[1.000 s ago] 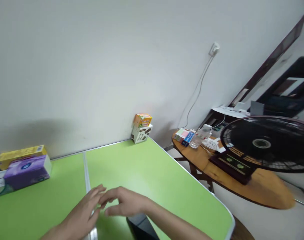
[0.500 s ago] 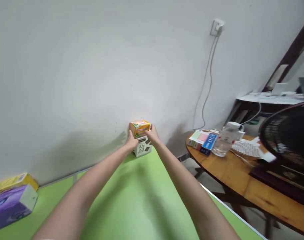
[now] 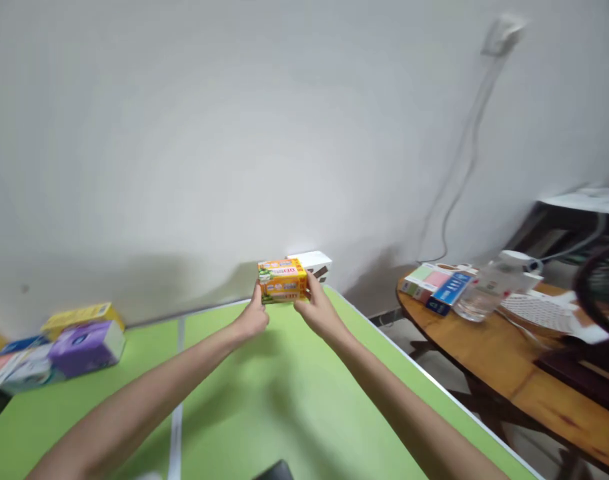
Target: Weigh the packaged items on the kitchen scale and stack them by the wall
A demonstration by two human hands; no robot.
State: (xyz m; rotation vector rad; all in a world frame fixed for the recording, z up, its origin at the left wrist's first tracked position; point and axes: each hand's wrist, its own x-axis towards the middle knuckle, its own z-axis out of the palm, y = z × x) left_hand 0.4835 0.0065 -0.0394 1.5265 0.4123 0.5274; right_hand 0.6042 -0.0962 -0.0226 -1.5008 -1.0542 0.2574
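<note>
Clock centre: the orange carton, as I see it from here.
Orange carton point(image 3: 283, 281): between both hands, near the far edge of the green surface point(image 3: 244, 417); can't tell if its underside touches.
Left hand point(image 3: 253, 319): at the carton's 9 o'clock end, thumb against it, fingers narrowed to hold it.
Right hand point(image 3: 320, 308): at the 3 o'clock end, also gripping the carton; some fingers hidden.
White carton point(image 3: 311, 259): 2 o'clock, just behind, partly covered, by the wall.
Purple pack point(image 3: 84, 347): between 8 and 9 o'clock, well apart, yellow box point(image 3: 79, 319) just behind it.
Dark object point(image 3: 277, 471): 6 o'clock, cut off, can't identify.
Wooden side surface point(image 3: 544, 380): 4 o'clock, oval edge; clear jug point(image 3: 491, 288) on it, blue box point(image 3: 449, 293) just beside.
Fan point(image 3: 607, 287): 3 o'clock, far out, cut off.
Wall outlet point(image 3: 504, 35): between 1 and 2 o'clock, blurred, cord hanging.
</note>
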